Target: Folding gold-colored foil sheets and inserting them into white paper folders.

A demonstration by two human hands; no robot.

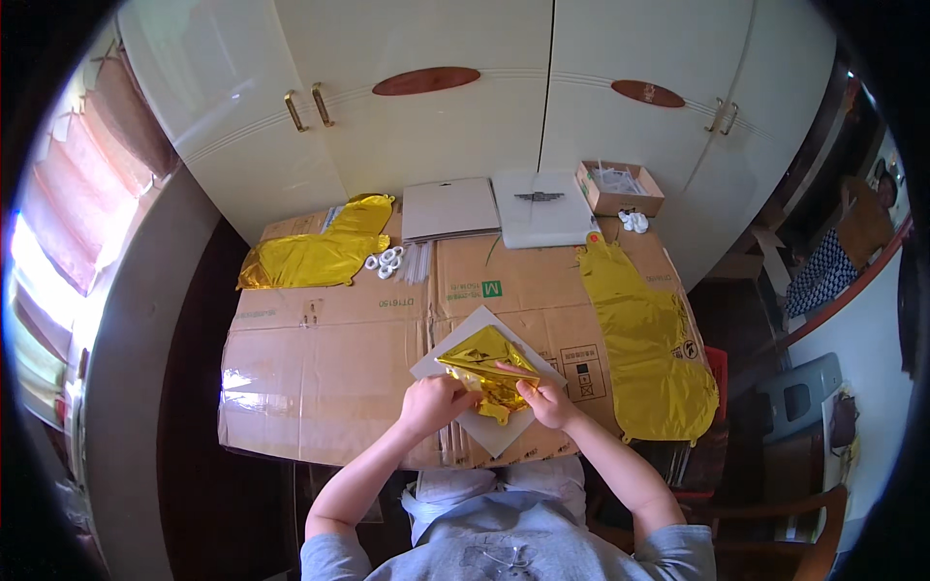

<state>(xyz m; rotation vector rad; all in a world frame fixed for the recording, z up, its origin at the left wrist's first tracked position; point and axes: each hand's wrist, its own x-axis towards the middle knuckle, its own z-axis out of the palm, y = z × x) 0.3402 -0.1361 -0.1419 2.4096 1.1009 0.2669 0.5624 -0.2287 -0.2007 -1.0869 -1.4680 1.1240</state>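
The person sat at a table covered with flattened brown cardboard (329, 358), both bare forearms coming up from the lower edge of the view. Between the hands lay a small folded gold foil balloon (487, 366), resting on a pale grey card sheet (455, 347) near the front edge of the cardboard. The left hand (433, 402) was curled with its fingers closed on the balloon's lower left edge. The right hand (547, 399) pinched the foil from the right, its thumb and forefinger pressed on the crumpled lower part (how tightly could not be told from this height).

Farther back on the left, a larger flat gold foil balloon (320, 252) lay well apart from the hands, with a cluster of small white rings (384, 261) just beside its right end and a bundle of clear straws (417, 261) next to those. Along the right side stretched another long gold foil balloon (649, 339). At the far edge sat a grey flat pack (449, 207), a white flat pack (541, 208) and a small open cardboard box (620, 189), all in front of white cupboard doors (436, 116).
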